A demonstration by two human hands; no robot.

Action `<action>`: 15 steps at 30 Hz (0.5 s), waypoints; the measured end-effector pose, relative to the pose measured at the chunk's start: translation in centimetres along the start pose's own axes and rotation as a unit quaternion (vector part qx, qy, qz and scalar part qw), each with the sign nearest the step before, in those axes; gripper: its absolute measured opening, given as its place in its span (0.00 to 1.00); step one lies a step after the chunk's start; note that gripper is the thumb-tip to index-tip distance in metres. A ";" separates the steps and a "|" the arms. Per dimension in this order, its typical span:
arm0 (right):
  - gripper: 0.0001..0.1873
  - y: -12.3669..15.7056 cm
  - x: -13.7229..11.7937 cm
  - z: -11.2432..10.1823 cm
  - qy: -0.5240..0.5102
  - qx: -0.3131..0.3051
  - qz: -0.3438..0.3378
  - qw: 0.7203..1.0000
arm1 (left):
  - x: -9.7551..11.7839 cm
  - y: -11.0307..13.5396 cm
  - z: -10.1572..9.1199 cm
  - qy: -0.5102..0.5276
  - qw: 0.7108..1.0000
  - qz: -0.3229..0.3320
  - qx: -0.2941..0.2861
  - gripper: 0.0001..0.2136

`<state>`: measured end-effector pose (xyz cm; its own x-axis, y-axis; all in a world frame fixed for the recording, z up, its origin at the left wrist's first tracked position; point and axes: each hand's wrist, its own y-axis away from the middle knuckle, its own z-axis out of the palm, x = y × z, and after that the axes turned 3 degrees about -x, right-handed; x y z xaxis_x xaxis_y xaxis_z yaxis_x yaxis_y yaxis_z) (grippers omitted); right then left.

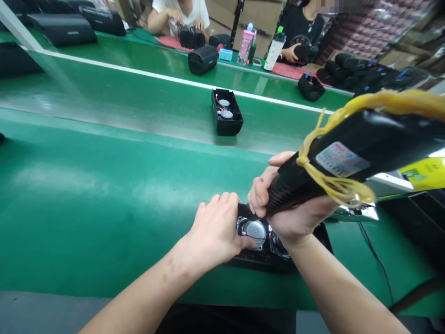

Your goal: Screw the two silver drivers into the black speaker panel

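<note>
My right hand [299,218] is wrapped round the body of a black electric screwdriver [292,181], which has a pale label and yellow bands tied about it. The tool points down at a black speaker housing [257,262] lying on the green bench; its tip is hidden behind my hands. My left hand [215,229] grips the housing's left end, fingers over the far edge and thumb inside. Between the hands shows a round silver speaker driver [256,230], with part of a second one to its right.
Beyond, another open speaker housing [227,113] with two drivers and red wires sits on the green surface. A closed black speaker [203,60], a pink bottle [246,44] and a white bottle [275,50] stand farther back. Two people handle black parts across the bench. A cable [377,260] runs at right.
</note>
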<state>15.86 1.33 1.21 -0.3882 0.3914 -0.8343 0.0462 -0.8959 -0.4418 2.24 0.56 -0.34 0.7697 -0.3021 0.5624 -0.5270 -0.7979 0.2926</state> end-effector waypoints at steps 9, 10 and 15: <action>0.31 0.8 0.7 -0.5 -0.027 -0.019 0.038 0.999 | -0.3 0.0 0.4 0.000 1.000 0.009 0.012 0.26; 0.32 0.8 0.9 -0.7 -0.022 -0.026 0.035 0.999 | -0.3 -0.1 0.4 0.000 1.000 0.008 0.012 0.26; 0.33 0.7 1.4 -0.9 -0.003 -0.041 0.014 0.999 | -0.4 0.1 0.8 0.005 1.000 0.007 0.018 0.26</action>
<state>16.19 1.40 -0.55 -0.3914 0.3655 -0.8445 0.1328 -0.8857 -0.4448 2.13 0.23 -1.15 0.7582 -0.3080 0.5746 -0.5245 -0.8117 0.2569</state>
